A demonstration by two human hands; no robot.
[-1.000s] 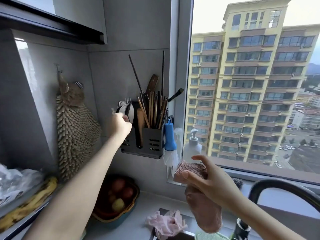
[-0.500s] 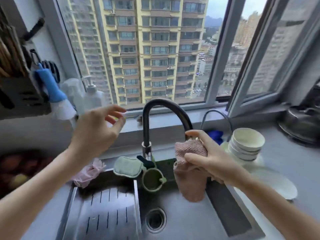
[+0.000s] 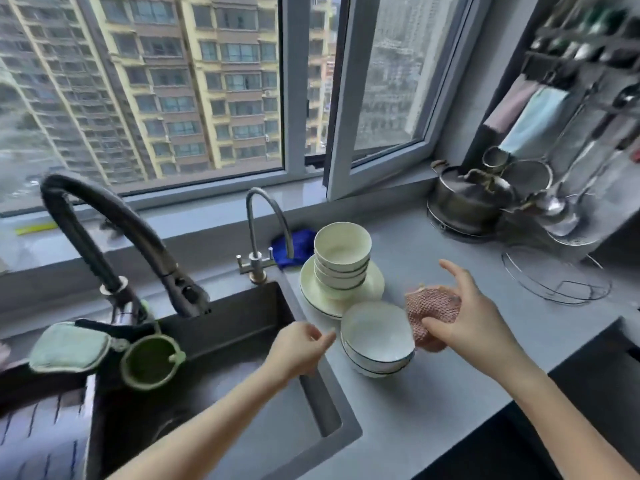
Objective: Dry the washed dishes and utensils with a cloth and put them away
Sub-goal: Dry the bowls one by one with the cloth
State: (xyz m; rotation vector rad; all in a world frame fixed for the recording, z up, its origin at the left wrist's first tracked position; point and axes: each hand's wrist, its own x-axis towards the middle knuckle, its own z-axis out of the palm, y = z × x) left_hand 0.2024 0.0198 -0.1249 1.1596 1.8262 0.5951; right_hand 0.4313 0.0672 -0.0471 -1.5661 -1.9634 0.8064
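Note:
A pink knitted cloth [image 3: 431, 304] is held in my right hand [image 3: 474, 323], just right of the near white bowls [image 3: 375, 341], which are stacked on the grey counter [image 3: 433, 403]. Behind them, several cream bowls [image 3: 341, 258] stand stacked on cream plates [image 3: 372, 289]. My left hand [image 3: 299, 348] hovers over the sink's right edge, just left of the near bowls, empty with fingers loosely curled and apart.
A dark sink [image 3: 225, 358] lies at the left with a black faucet [image 3: 114, 233] and a small steel tap [image 3: 258, 230]. A green sponge [image 3: 67, 346] and green strainer [image 3: 150, 363] hang there. A blue cloth [image 3: 292, 244], a pot [image 3: 467, 199], hanging utensils [image 3: 568, 188] and a wire rack [image 3: 554, 275] stand at the right.
My view swung from the utensil holder on the left wall to the dishes right of the sink. My left hand left the holder and both hands came down beside the near bowls.

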